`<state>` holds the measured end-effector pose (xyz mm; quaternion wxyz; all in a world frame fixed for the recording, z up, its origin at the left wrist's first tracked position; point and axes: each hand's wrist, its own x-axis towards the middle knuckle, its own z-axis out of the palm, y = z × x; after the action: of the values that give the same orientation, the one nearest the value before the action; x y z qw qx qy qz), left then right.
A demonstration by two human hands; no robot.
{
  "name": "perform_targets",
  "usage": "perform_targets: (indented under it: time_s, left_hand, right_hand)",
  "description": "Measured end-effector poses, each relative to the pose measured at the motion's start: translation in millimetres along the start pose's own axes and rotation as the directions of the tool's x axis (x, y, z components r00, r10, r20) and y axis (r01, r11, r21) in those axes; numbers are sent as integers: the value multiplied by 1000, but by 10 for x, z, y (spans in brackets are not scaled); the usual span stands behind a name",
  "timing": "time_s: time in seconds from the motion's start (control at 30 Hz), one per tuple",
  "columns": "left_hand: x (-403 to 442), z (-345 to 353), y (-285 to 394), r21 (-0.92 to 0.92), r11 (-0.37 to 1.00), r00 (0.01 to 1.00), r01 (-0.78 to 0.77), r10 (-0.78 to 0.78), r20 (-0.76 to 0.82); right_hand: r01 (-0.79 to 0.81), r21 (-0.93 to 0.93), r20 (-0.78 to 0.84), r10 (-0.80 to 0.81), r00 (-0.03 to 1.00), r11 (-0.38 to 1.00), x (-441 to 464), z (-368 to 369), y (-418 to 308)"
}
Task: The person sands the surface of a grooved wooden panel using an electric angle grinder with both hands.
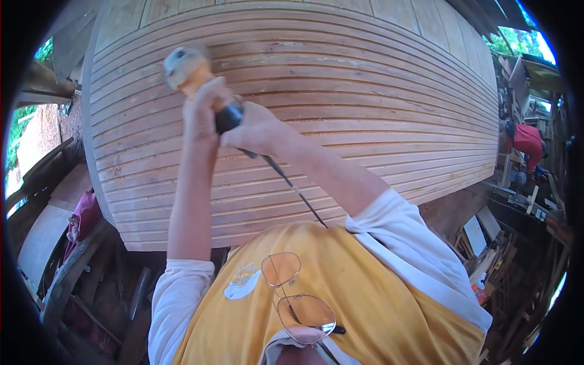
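Both of my hands hold a corded angle grinder (196,78), its pale grey head blurred and pointing to the upper left. My left hand (205,106) is closed round the body behind the head. My right hand (254,128) grips the rear, by the black end piece (229,117). From there a black cord (295,190) runs back toward my chest. Under the tool lies a broad reddish wooden panel (365,103) with long parallel grooves. The head is over the panel's left part; whether its disc touches the wood is hidden.
Smooth planks (261,5) border the panel's far side. Eyeglasses (307,317) hang from my shirt collar. A person in a red shirt (527,140) bends over at the far right. Stacked boards (486,243) lie at right; a pink cloth (82,216) hangs at left.
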<state>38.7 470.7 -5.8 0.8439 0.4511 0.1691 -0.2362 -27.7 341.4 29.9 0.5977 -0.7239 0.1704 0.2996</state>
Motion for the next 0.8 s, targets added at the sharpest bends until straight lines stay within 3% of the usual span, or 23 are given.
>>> perform_targets:
  time_s: [0.1, 0.23, 0.33, 0.47, 0.57, 0.67, 0.77, 0.8]
  left_hand:
    - [-17, 649, -538, 33, 997, 982, 66, -71, 177]
    - [-40, 1453, -1096, 121, 975, 920, 188, -218, 325]
    - [-88, 1518, -1156, 181, 972, 930, 152, -203, 306]
    - [-79, 1072, -792, 110, 981, 954, 161, -183, 236]
    - [-80, 1111, -773, 147, 980, 964, 132, -161, 212]
    - [-52, 1371, -1128, 166, 980, 939, 112, -159, 304]
    - [-148, 1596, -1120, 295, 942, 894, 161, -266, 361]
    - [-124, 1554, -1127, 275, 951, 904, 142, -238, 356]
  right_hand:
    - [99, 179, -197, -63, 978, 979, -424, -452, 462]
    - [63, 407, -334, 84, 939, 911, -986, -975, 761]
    - [29, 403, -350, 124, 928, 915, -1036, -993, 753]
    - [128, 309, -315, -25, 949, 942, -694, -695, 722]
    - [108, 264, -295, -27, 955, 958, -664, -739, 789]
    - [116, 397, -370, 43, 928, 910, -891, -880, 920]
    - [19, 449, -403, 183, 897, 894, -1100, -1001, 891]
    - [53, 445, -385, 137, 913, 894, -1075, -980, 891]
